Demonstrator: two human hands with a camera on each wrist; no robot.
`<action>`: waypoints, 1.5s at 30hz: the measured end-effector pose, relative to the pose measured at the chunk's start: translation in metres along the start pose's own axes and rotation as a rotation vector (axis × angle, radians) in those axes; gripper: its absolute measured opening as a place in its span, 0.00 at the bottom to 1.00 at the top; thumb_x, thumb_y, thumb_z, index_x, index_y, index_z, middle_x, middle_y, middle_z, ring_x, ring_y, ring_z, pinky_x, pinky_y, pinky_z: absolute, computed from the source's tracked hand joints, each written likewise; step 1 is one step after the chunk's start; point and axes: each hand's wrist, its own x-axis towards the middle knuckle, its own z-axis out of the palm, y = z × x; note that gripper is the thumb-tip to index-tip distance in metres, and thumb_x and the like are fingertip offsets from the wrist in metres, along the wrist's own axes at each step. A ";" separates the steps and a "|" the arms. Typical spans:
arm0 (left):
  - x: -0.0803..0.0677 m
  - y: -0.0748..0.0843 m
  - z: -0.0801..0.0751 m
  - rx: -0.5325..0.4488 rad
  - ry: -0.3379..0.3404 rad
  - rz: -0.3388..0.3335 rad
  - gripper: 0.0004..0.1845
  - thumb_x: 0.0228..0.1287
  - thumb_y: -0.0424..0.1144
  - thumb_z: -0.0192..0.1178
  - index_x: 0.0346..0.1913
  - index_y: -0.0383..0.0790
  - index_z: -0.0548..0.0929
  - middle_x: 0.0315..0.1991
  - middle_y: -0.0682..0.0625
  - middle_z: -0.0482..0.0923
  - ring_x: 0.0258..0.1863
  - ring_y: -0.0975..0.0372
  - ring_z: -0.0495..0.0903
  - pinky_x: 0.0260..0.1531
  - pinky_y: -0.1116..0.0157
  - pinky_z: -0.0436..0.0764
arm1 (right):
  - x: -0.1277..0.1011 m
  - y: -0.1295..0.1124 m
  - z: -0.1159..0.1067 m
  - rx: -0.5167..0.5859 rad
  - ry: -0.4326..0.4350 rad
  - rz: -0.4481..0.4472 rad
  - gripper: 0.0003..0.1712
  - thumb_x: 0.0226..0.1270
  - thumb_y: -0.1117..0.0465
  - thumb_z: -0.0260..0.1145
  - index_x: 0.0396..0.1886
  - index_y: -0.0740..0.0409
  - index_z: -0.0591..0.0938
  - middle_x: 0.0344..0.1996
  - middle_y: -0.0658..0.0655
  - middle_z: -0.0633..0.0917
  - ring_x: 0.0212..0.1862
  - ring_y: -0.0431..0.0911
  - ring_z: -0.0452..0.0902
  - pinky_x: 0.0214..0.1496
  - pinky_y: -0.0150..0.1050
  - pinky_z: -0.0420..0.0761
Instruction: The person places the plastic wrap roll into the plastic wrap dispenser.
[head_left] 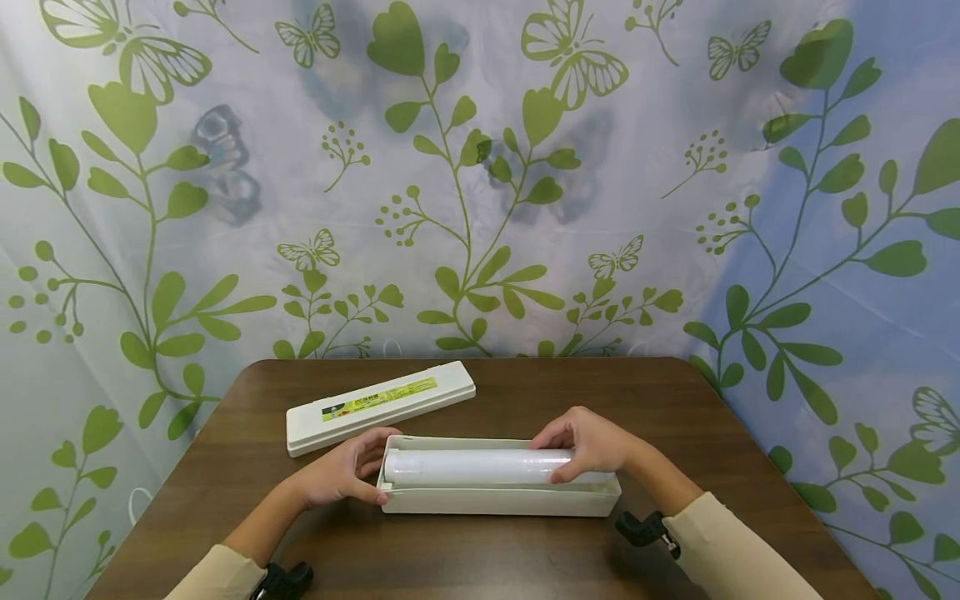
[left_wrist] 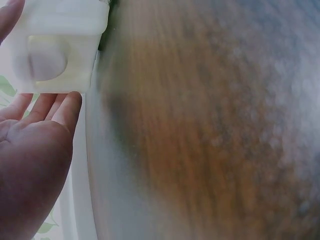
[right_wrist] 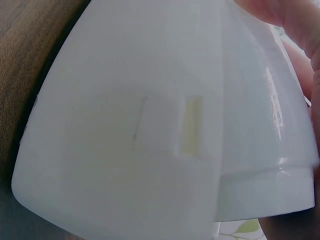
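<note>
A long white box (head_left: 495,502) lies lengthwise on the brown table, its top uncovered. Inside it rests a glossy white roll (head_left: 465,467), which looks like cling film. My left hand (head_left: 341,475) holds the box's left end, thumb at the front corner and fingers behind. In the left wrist view the round end of the roll (left_wrist: 50,60) shows through the opening in the box end. My right hand (head_left: 592,446) grips the roll near its right end, thumb in front and fingers behind. The right wrist view shows the roll (right_wrist: 270,165) standing above the box wall (right_wrist: 100,125).
Behind the box, to the left, lies a long white lid (head_left: 442,385) with a yellow-green label (head_left: 382,398). The wooden table (head_left: 585,383) ends at a curtain (head_left: 480,208) patterned with green leaves and butterflies. Black straps with mounts (head_left: 648,533) sit at both wrists.
</note>
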 end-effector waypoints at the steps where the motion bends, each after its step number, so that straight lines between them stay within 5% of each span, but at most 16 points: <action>1: 0.000 0.000 0.000 0.000 -0.001 0.001 0.47 0.56 0.29 0.75 0.74 0.31 0.58 0.71 0.31 0.62 0.67 0.67 0.72 0.66 0.74 0.72 | 0.000 0.000 0.000 -0.001 0.000 0.003 0.24 0.53 0.60 0.81 0.52 0.53 0.89 0.45 0.51 0.91 0.43 0.42 0.88 0.46 0.37 0.88; 45: 0.000 -0.003 -0.001 0.018 -0.029 0.025 0.47 0.56 0.28 0.74 0.74 0.28 0.57 0.71 0.28 0.61 0.68 0.66 0.71 0.67 0.74 0.71 | -0.007 0.012 0.007 -0.042 0.039 0.005 0.22 0.57 0.55 0.81 0.51 0.55 0.90 0.44 0.50 0.92 0.44 0.39 0.89 0.49 0.33 0.87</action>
